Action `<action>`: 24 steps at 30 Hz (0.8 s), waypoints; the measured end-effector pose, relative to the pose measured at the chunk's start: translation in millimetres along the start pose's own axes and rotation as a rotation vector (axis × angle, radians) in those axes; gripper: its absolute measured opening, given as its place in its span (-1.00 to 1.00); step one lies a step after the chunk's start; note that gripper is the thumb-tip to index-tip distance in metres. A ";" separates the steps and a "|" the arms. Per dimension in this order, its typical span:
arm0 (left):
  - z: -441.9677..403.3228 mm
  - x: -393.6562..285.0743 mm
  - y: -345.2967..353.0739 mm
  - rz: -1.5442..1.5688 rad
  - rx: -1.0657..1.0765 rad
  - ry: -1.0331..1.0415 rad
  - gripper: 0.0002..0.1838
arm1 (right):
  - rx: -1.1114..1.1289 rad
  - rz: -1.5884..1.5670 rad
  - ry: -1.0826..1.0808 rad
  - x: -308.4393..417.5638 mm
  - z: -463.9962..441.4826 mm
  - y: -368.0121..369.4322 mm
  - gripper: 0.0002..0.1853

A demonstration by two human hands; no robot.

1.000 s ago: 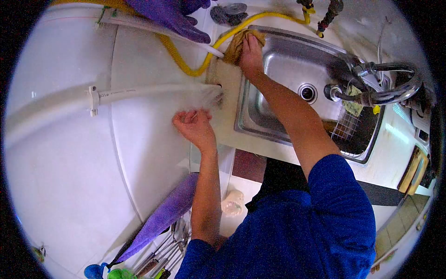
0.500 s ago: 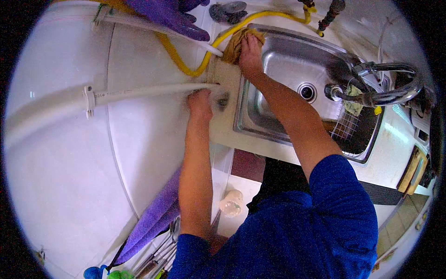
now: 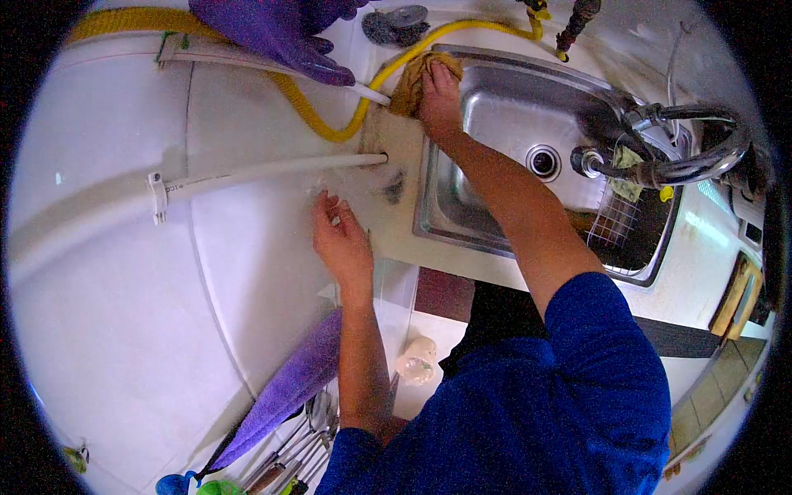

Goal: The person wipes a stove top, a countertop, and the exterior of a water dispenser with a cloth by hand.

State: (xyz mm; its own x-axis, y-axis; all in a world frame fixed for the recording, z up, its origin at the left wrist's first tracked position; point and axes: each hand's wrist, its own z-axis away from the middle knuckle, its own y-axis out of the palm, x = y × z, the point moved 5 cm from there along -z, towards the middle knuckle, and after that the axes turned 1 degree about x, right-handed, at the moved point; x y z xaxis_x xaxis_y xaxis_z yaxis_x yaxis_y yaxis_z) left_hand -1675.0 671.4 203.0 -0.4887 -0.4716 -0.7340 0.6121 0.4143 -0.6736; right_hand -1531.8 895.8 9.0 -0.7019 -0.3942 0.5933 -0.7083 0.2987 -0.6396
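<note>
1. Cloth [image 3: 405,92] lies bunched at the sink's [image 3: 495,107] far left corner, no clear long axis
2. Right hand [image 3: 441,104], the nearer, grips it from above
3. Left hand [image 3: 341,245], loosely curled, apparently empty, has it ahead and rightward

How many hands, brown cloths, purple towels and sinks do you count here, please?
Hands (left hand, right hand): 2
Brown cloth: 1
Purple towel: 1
Sink: 1
Total: 5
</note>
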 end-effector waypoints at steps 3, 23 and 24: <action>-4.9 0.6 28.2 0.165 -0.118 0.101 -0.47 | 0.020 -0.153 0.126 6.1 -7.0 -8.0 -0.56; 77.2 68.2 6.7 0.631 0.134 -0.144 -0.46 | 0.062 0.031 0.023 23.7 11.5 -15.4 -0.45; 99.6 82.3 9.7 0.627 0.164 -0.208 -0.47 | 0.116 -0.098 0.149 27.3 24.6 -19.1 -0.43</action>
State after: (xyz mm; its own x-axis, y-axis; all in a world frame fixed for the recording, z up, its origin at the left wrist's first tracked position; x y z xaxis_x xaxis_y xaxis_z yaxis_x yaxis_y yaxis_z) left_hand -1647.3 559.0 144.7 0.1092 -0.3272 -0.9386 0.8350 0.5426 -0.0920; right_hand -1535.6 858.0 25.4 -0.6398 -0.2807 0.7154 -0.7661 0.1598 -0.6225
